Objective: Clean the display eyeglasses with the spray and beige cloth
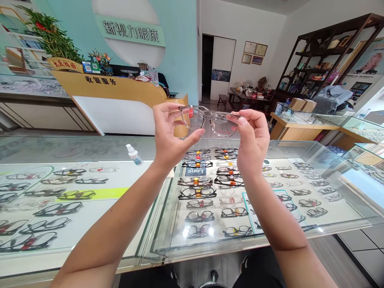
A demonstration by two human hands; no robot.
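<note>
A pair of clear-lensed eyeglasses (pixel 209 116) is held up above the glass display case, with a red sticker on one lens. My left hand (pixel 170 136) grips its left end, the thumb below the lens and the fingers behind the frame. At the right end, my right hand (pixel 253 140) pinches the frame by the hinge between thumb and fingers. Below both hands, rows of eyeglasses (pixel 198 193) lie inside the glass case (pixel 168 240).
A small white spray bottle (pixel 134 155) stands on the glass top at the left. Beyond are a yellow and white counter (pixel 117 108), a dark wooden shelf (pixel 312 52) and another display case (pixel 303 120) on the right.
</note>
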